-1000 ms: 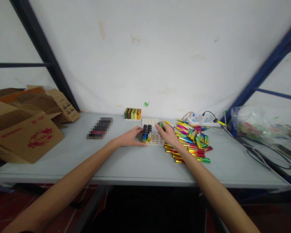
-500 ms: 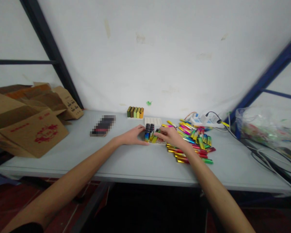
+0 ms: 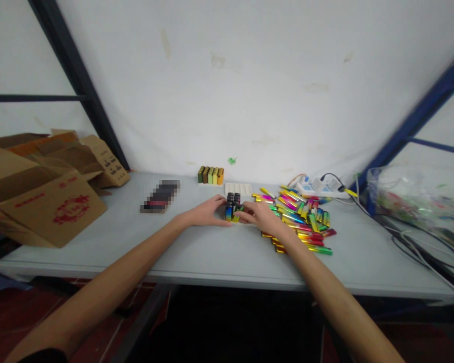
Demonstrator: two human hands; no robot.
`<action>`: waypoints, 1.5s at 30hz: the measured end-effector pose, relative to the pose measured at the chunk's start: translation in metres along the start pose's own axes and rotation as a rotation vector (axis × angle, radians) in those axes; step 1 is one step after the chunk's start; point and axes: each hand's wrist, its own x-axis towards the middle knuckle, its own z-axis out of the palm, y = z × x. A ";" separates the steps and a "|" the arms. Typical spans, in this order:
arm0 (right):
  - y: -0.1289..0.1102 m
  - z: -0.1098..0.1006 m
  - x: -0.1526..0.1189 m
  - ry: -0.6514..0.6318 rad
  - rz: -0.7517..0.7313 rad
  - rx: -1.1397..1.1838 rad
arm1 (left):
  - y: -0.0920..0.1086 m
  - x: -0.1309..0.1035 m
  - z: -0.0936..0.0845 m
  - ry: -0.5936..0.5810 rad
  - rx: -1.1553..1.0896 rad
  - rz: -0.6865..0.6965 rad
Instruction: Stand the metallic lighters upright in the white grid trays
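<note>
My left hand (image 3: 209, 212) spans the left side of a small pale tray (image 3: 245, 224), thumb at its front corner and fingers toward its back. Black-topped lighters (image 3: 230, 206) with shiny blue and yellow bodies stand upright in rows at the tray's left. A green-and-yellow lighter (image 3: 236, 218) is pinched between the fingertips of my right hand (image 3: 258, 214), close against the standing ones. My right fingers hide part of this lighter and much of the tray.
Loose metallic lighters (image 3: 302, 217) are heaped at the right. Behind stand an empty white tray (image 3: 238, 189) and a filled block of lighters (image 3: 211, 175). A power strip (image 3: 321, 189) with cables lies at back right, cardboard boxes (image 3: 60, 201) at left, a blurred dark object (image 3: 161, 195) between.
My right hand has moved left and slightly down, bringing the green-and-yellow lighter against the standing row. My left hand stays at the tray.
</note>
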 end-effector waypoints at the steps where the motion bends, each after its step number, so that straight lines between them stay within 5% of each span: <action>1: -0.001 0.001 0.000 -0.004 -0.011 -0.019 | 0.000 0.000 0.000 0.004 -0.004 0.000; 11: -0.002 -0.008 0.000 -0.036 -0.045 -0.161 | -0.003 0.000 0.001 0.016 -0.009 0.017; 19: 0.068 -0.074 -0.021 0.229 0.176 -0.425 | -0.002 0.001 -0.001 -0.013 0.022 -0.013; 27: 0.087 -0.083 -0.032 -0.088 0.184 -0.329 | 0.001 0.000 -0.002 -0.018 0.014 -0.016; 36: 0.071 -0.074 -0.027 -0.224 0.199 -0.424 | 0.000 0.001 -0.001 -0.021 0.020 -0.031; 40: 0.068 -0.076 -0.029 -0.149 0.245 -0.414 | -0.003 0.001 -0.001 -0.017 0.031 -0.032; 45: 0.066 -0.081 -0.029 0.123 0.214 -0.200 | -0.003 0.001 -0.001 -0.023 0.026 -0.023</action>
